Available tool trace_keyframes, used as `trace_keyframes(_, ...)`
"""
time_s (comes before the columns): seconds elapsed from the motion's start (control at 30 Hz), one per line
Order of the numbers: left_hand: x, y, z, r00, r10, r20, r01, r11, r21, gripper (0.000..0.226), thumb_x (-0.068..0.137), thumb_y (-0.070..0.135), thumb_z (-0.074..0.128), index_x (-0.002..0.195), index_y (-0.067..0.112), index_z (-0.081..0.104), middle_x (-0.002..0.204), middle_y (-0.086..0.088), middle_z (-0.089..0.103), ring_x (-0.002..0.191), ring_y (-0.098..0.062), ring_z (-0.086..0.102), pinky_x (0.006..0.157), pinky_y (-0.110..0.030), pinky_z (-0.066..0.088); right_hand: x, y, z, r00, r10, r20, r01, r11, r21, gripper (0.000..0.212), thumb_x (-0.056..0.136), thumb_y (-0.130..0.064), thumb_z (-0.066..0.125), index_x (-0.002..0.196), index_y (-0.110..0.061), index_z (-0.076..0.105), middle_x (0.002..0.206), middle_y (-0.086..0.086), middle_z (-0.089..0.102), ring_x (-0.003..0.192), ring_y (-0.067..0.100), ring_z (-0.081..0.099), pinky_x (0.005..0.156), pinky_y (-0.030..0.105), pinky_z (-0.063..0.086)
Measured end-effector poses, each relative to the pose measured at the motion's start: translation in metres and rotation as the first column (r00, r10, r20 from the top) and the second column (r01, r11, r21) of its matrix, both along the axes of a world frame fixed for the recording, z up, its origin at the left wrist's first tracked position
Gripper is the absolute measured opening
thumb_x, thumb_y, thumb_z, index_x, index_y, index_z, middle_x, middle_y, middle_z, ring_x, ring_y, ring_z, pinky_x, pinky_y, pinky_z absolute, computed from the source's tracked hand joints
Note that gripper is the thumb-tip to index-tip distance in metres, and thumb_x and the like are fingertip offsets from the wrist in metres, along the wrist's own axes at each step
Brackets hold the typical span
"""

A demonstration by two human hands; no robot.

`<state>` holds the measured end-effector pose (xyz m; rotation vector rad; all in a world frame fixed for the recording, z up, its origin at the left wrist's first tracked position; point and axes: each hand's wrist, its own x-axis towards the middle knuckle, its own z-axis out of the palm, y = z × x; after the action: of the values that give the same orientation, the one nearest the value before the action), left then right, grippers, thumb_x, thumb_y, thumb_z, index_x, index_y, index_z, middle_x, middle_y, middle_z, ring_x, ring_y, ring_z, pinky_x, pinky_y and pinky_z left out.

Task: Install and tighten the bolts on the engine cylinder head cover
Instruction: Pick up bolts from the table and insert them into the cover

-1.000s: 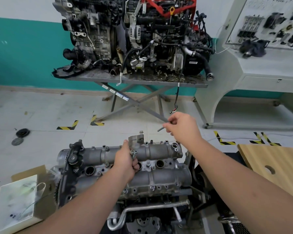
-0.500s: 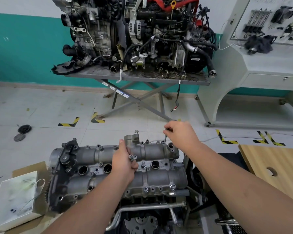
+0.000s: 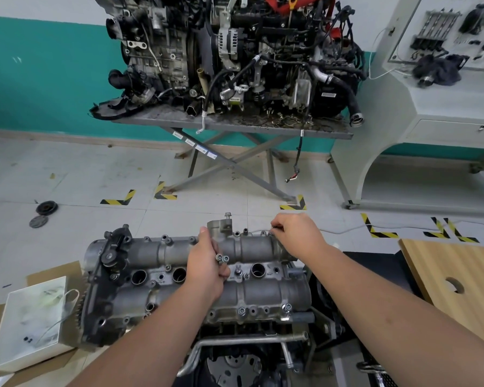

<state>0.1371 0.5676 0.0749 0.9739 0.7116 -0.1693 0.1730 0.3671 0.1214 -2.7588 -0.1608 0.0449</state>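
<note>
The grey cylinder head cover [image 3: 263,297] lies lengthwise in front of me on its engine. My left hand [image 3: 207,266] rests on the cover's middle and grips a few spare bolts [image 3: 222,258], their heads poking out between the fingers. My right hand [image 3: 296,233] is at the cover's far right edge, pinching a bolt [image 3: 272,229] with the fingertips over a hole there; only its head shows. One bolt [image 3: 228,216] stands upright in the raised bracket at the far edge. Two more bolt heads [image 3: 241,311] sit along the near flange.
A white box [image 3: 31,317] on cardboard lies left of the engine. A wooden board with a hole [image 3: 456,275] is on the right. Beyond, a second engine [image 3: 235,57] sits on a grey stand [image 3: 235,127], with a white training console [image 3: 430,107] to its right.
My right hand has come down from above the cover to its far right edge, bringing the bolt to the hole. The left hand has stayed on the cover with its bolts.
</note>
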Motion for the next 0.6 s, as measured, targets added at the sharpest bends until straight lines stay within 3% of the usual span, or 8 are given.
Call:
trace_keyframes(0.1,0.0,0.0,0.0,1.0,-0.005,0.002,0.005,1.0,0.0,0.047,0.096,0.059,0.051,0.067,0.022,0.042,0.054,0.003,0.03,0.038,-0.012,0.022,0.037,-0.025,0.022,-0.003,0.005,0.002,0.999,0.025,-0.023,-0.026,0.999,-0.038,0.021,0.097,-0.027,0.059,0.097,-0.014,0.075,0.097,0.002,0.071,0.099,0.025,0.061,0.084,0.04,0.052)
trace_keyframes(0.2,0.0,-0.001,0.0,1.0,-0.003,-0.002,0.003,1.0,0.007,0.047,0.096,0.06,0.051,0.069,0.022,0.042,0.055,0.003,0.031,0.039,-0.012,0.023,0.037,-0.025,0.023,-0.002,0.003,0.007,0.996,0.064,-0.055,-0.07,0.991,-0.114,0.027,0.097,-0.022,0.051,0.08,-0.012,0.068,0.078,-0.001,0.061,0.091,0.028,0.059,0.076,0.041,0.053)
trace_keyframes(0.33,0.001,0.0,0.0,1.0,-0.013,-0.011,0.013,1.0,0.016,0.047,0.096,0.06,0.05,0.071,0.02,0.043,0.056,0.003,0.03,0.039,-0.012,0.023,0.038,-0.026,0.023,-0.004,0.0,0.013,0.99,0.049,-0.136,-0.072,0.983,-0.169,0.029,0.098,-0.016,0.043,0.104,-0.017,0.072,0.102,0.004,0.069,0.1,0.03,0.061,0.079,0.04,0.055)
trace_keyframes(0.47,0.001,-0.002,0.003,1.0,-0.016,-0.012,0.017,0.999,0.031,0.047,0.096,0.059,0.049,0.071,0.02,0.043,0.056,0.003,0.029,0.038,-0.011,0.023,0.037,-0.024,0.022,-0.007,0.002,0.012,0.979,0.056,-0.197,-0.099,0.972,-0.215,0.029,0.098,-0.016,0.038,0.111,-0.015,0.065,0.102,0.009,0.066,0.099,0.033,0.06,0.076,0.04,0.054)
trace_keyframes(0.6,0.001,-0.002,0.005,0.998,-0.055,-0.006,0.055,0.994,0.09,0.043,0.097,0.057,0.049,0.073,0.021,0.045,0.05,0.006,0.032,0.037,-0.01,0.027,0.037,-0.024,0.025,-0.006,-0.001,0.016,0.962,0.041,-0.272,-0.084,0.985,-0.149,0.033,0.097,-0.011,0.04,0.118,-0.012,0.064,0.109,0.011,0.068,0.102,0.033,0.06,0.086,0.044,0.055)
